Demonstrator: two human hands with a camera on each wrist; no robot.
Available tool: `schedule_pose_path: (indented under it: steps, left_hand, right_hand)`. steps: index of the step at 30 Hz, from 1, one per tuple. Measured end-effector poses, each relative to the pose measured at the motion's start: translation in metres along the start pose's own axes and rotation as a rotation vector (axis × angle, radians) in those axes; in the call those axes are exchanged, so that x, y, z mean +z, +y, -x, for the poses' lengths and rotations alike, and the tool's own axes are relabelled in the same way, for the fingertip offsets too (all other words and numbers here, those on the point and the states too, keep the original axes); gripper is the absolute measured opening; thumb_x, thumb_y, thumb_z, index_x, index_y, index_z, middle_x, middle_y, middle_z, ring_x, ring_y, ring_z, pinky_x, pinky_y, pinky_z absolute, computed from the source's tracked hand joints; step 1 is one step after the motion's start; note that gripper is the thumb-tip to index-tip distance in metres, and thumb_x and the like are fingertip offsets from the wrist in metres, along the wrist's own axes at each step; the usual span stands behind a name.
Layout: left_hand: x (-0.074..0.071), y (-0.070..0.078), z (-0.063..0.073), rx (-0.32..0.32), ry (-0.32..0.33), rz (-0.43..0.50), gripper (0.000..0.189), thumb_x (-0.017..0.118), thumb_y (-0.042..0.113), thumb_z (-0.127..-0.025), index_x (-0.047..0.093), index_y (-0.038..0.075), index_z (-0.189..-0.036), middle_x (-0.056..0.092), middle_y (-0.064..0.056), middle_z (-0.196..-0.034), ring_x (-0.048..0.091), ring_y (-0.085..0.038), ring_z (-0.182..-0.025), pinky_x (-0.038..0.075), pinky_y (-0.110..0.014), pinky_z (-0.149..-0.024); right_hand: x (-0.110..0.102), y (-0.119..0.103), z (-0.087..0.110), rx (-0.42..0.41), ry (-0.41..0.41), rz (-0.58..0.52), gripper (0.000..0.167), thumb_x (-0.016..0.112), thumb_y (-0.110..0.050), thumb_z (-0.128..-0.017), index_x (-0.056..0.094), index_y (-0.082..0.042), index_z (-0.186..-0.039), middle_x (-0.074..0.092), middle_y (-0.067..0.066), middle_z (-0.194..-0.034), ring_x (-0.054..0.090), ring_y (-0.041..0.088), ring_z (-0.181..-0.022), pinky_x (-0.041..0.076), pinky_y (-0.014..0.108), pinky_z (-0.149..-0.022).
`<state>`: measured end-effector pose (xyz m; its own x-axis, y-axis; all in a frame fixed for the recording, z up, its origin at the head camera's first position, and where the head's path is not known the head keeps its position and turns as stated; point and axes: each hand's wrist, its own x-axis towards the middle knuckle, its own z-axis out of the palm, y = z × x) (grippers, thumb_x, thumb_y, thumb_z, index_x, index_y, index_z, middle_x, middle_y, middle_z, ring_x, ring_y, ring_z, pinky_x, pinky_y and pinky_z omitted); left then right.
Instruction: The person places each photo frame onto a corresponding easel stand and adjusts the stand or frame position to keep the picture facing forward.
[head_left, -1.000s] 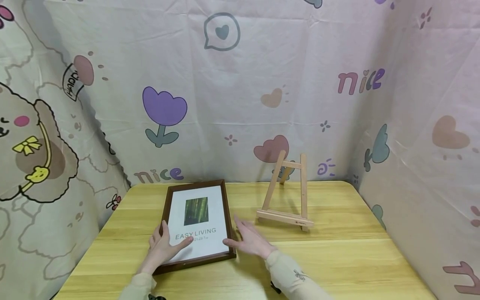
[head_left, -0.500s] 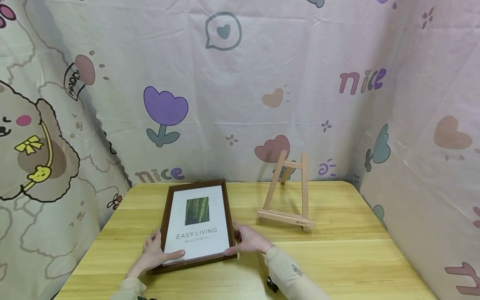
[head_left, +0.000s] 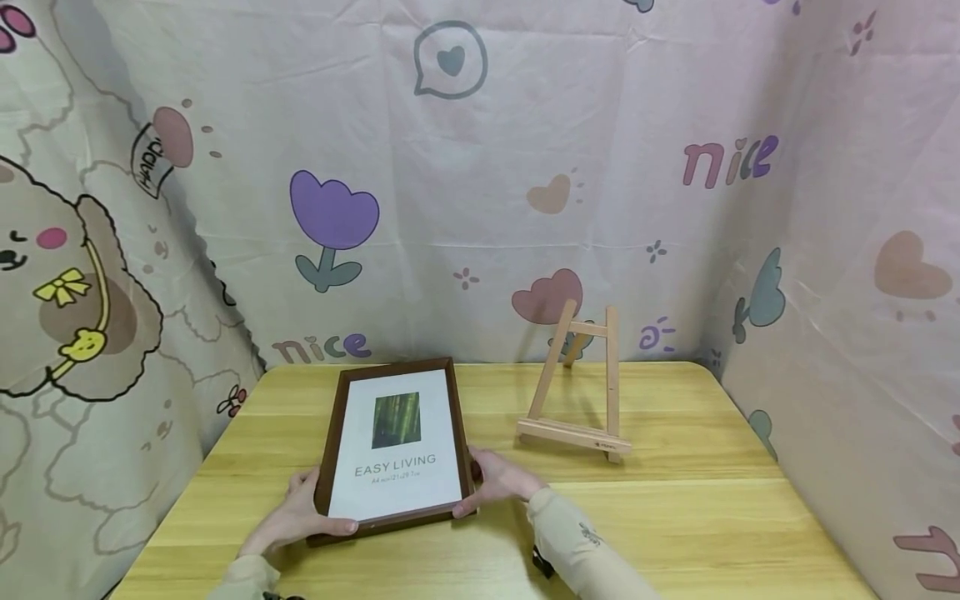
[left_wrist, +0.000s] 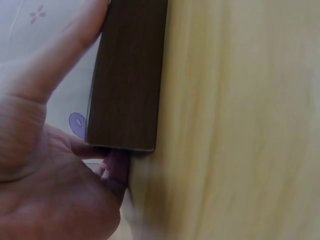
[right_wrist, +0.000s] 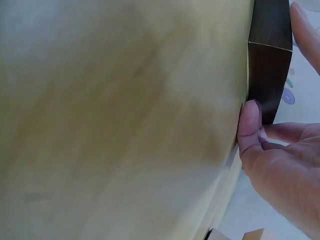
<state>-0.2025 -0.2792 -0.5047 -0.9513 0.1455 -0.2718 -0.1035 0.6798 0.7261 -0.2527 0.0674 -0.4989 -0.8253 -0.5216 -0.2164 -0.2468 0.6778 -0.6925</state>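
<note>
A brown picture frame point(head_left: 450, 408) lies face up on the wooden table, a white "EASY LIVING" sheet with a small green picture behind its front. At its lower left corner my left hand point(head_left: 294, 518) grips it, thumb over the front edge and fingers at the side. My right hand point(head_left: 498, 482) holds the lower right side, its thumb on the corner. In the left wrist view, the frame's dark edge point(left_wrist: 127, 75) sits between thumb and fingers. From the right wrist, curled fingers point(right_wrist: 250, 122) touch the corner's side, close to the tabletop.
A small light-wood easel point(head_left: 573, 431) stands on the table point(head_left: 675, 500) to the right of the picture frame. Behind and at both sides hangs a white printed curtain point(head_left: 480, 167), close to the table's back edge.
My left hand has slid down toward the lower left corner, its thumb moving off the sheet to the bottom edge. My right fingers have closed on the right side. The frame has hardly moved.
</note>
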Motion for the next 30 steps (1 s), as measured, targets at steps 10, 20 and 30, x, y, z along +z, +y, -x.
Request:
schedule_pose_path:
  steps: [10, 20, 30]
  left_hand:
    - [-0.004, -0.005, 0.005, -0.001, -0.027, 0.023, 0.131, 0.088, 0.043, -0.074, 0.004, -0.016, -0.154, 0.012, -0.044, -0.146, 0.025, -0.065, -0.135, 0.036, -0.073, -0.106]
    - [0.000, -0.007, 0.007, 0.026, -0.003, 0.019, 0.129, 0.089, 0.041, -0.073, 0.006, -0.011, -0.157, 0.016, -0.043, -0.147, 0.030, -0.061, -0.135, 0.040, -0.071, -0.104]
    - [0.003, -0.006, 0.008, 0.015, 0.018, 0.047, 0.128, 0.089, 0.038, -0.074, 0.003, -0.008, -0.158, 0.015, -0.042, -0.150, 0.027, -0.061, -0.137, 0.037, -0.072, -0.106]
  right_hand:
    - [0.001, 0.003, 0.001, -0.023, 0.010, -0.032, 0.113, 0.090, -0.032, -0.074, 0.023, 0.003, -0.158, 0.047, 0.024, -0.152, 0.049, 0.038, -0.138, 0.041, 0.052, -0.116]
    - [0.000, 0.006, 0.002, -0.063, 0.016, -0.069, 0.110, 0.091, -0.025, -0.073, 0.026, 0.004, -0.157, 0.064, 0.016, -0.124, 0.061, 0.027, -0.110, 0.054, 0.040, -0.099]
    - [0.001, 0.010, 0.000, -0.094, 0.028, -0.111, 0.109, 0.091, -0.022, -0.073, 0.027, -0.001, -0.158, 0.061, 0.001, -0.100, 0.053, 0.012, -0.087, 0.049, 0.022, -0.075]
